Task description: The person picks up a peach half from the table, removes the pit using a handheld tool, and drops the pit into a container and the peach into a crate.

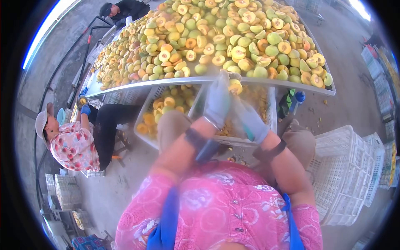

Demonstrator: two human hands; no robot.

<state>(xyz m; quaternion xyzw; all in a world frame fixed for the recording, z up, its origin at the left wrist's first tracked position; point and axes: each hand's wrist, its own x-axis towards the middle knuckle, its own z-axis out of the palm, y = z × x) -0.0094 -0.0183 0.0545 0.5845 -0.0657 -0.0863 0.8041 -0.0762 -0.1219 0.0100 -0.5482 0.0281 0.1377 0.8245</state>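
Both my hands wear pale gloves and are blurred by motion at the near edge of the metal table. My left hand reaches up to the table's rim, and its fingers close on a yellow peach half. Just to the right and lower, my right hand is curled, with a teal handle sticking out below the fist; its blade is hidden. Under both hands stands a white crate with peach bits in it.
The table is heaped with several halved green and orange peaches. A second crate of peach halves stands under the table at left. A seated person in a floral shirt works at left and another person at the far end. White crates are stacked at right, and bottles stand on the floor.
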